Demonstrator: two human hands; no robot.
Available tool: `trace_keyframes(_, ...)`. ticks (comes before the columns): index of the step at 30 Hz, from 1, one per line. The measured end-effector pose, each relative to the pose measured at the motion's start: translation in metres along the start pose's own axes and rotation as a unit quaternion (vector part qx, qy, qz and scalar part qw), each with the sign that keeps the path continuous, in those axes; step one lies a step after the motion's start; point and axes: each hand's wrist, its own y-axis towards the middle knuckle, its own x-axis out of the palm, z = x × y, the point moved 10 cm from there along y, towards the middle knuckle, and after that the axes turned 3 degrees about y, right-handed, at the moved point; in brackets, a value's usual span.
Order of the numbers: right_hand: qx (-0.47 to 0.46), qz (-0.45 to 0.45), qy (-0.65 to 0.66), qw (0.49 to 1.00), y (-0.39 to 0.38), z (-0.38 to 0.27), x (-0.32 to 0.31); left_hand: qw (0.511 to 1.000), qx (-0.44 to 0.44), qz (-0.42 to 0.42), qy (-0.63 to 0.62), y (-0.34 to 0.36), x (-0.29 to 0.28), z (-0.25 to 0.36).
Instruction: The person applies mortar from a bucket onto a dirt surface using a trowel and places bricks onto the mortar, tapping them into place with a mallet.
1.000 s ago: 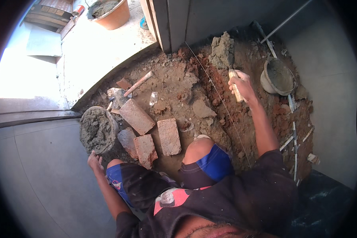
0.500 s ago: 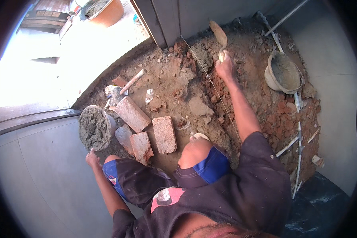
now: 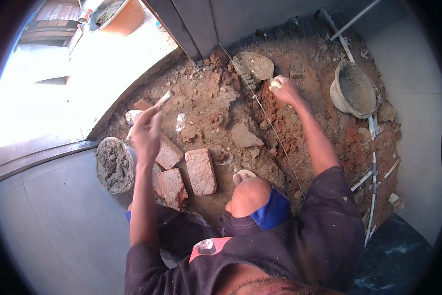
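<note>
My right hand (image 3: 285,91) is closed on the handle of a trowel (image 3: 257,65), whose blade rests on a patch of grey mortar (image 3: 242,73) beside a taut string (image 3: 275,129). My left hand (image 3: 146,129), smeared by motion, is over the head end of a wooden-handled tool (image 3: 166,98); I cannot tell whether its fingers grip it. Below and left of that hand sits a bucket of wet mortar (image 3: 114,164). Several reddish bricks (image 3: 200,171) lie on the soil in front of my bent knee.
Another mortar bucket (image 3: 354,89) stands at the right by white pipes (image 3: 373,169) and a grey wall. An orange tub (image 3: 126,24) sits outside the bright doorway at upper left. A dark door frame (image 3: 179,27) rises ahead; grey tile floor (image 3: 54,206) lies to my left.
My left hand has left the rim of the mortar bucket and moved up to the wooden handle. The trowel swung up, then came down onto the mortar patch beside the string.
</note>
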Motion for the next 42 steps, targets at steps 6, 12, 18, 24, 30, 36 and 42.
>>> trace_keyframes(6,-0.061,-0.053,-0.065,0.995,0.009,-0.004,0.010,0.982,0.011,-0.163,0.099,0.111,0.206,-0.020)
trace_keyframes(12,-0.074,-0.086,-0.167,0.979,0.035,-0.022,0.016,0.975,-0.009,-0.147,0.164,0.188,0.299,-0.047)
trace_keyframes(18,-0.063,-0.091,-0.151,0.982,0.057,-0.026,0.020,0.980,-0.046,-0.139,0.134,0.199,0.321,-0.059)
trace_keyframes(24,-0.016,-0.057,-0.107,0.993,0.030,-0.011,0.003,0.980,-0.075,-0.152,0.105,0.209,0.328,-0.076)
trace_keyframes(30,0.034,-0.079,-0.106,0.991,0.008,0.020,-0.001,0.986,-0.095,-0.127,0.044,0.188,0.285,-0.056)
trace_keyframes(36,0.089,-0.008,-0.016,0.996,-0.052,0.040,-0.045,0.948,-0.146,-0.255,-0.120,0.076,0.236,-0.076)
trace_keyframes(42,0.074,-0.029,0.179,0.981,-0.117,-0.026,-0.039,0.908,-0.011,-0.395,0.143,-0.041,0.170,-0.108)
